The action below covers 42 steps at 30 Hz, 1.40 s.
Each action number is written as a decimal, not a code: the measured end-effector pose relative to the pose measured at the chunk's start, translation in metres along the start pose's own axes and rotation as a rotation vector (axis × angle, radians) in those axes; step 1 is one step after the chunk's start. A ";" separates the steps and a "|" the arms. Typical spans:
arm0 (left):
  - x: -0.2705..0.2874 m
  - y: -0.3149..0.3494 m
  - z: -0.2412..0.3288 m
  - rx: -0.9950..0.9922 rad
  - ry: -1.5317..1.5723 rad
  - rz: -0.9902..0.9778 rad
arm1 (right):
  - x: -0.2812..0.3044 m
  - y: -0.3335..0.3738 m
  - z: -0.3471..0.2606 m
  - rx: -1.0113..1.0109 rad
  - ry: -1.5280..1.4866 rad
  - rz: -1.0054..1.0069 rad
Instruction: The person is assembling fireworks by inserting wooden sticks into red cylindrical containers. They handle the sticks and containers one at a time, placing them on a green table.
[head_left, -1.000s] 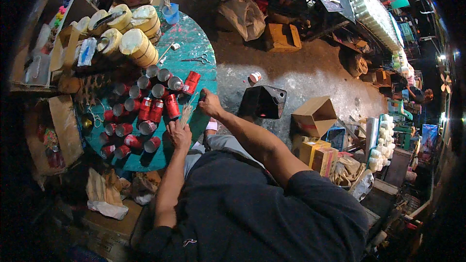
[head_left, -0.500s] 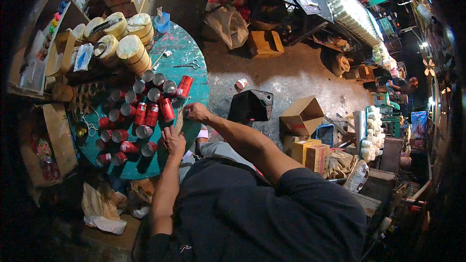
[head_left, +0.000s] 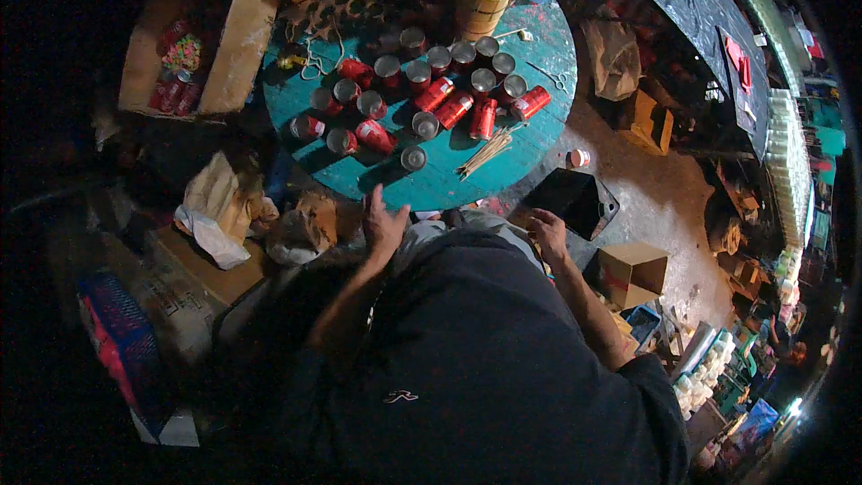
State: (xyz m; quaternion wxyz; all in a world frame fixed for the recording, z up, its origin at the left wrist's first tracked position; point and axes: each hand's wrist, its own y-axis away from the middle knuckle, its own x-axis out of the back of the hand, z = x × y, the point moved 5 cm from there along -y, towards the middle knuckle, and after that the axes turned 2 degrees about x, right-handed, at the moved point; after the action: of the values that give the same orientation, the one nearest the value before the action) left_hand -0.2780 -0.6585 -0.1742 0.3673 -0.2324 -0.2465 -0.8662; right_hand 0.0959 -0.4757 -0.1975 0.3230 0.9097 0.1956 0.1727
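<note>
My left hand (head_left: 383,218) hovers at the near edge of the round green table (head_left: 332,178), thumb and fingers apart and nothing in it. To the right, beside my lap and off the table, my right hand (head_left: 546,233) has loosely bent fingers, with nothing visible in them. A loose bunch of thin pale sticks (head_left: 485,153) lies near the table's front edge, away from both hands. Several red cans with open tops stand or lie beyond it, among them a lying can (head_left: 530,103). One upright can (head_left: 413,158) is close to my left hand.
Scissors (head_left: 552,77) and lidded tubs (head_left: 485,0) are on the table's far side. A cardboard box (head_left: 242,45) with cans stands at the left. On the floor at right are a black bin (head_left: 575,202) and an open carton (head_left: 633,271). A black-covered table (head_left: 691,31) is further off.
The stick bunch, at my hands before, now lies loose on the table. Both hands have drawn back toward me and moved apart. The view has turned left.
</note>
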 end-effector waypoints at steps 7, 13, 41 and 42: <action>-0.030 -0.049 0.079 -0.412 -0.111 0.186 | -0.044 0.007 -0.050 0.176 0.237 -0.106; -0.009 -0.040 0.097 -0.318 0.425 -0.040 | -0.110 0.017 -0.123 0.188 -0.023 -0.327; 0.053 0.006 0.195 -0.652 0.177 -0.326 | -0.152 0.126 -0.268 1.365 0.679 -0.338; 0.054 0.005 0.196 -0.647 0.174 -0.331 | -0.153 0.124 -0.268 1.335 0.667 -0.357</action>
State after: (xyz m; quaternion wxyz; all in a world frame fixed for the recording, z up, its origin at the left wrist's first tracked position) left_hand -0.2643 -0.5728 0.0096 0.1492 -0.2189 0.0378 -0.9635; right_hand -0.1242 -0.4970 0.0509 -0.3480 0.7662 0.4895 0.2286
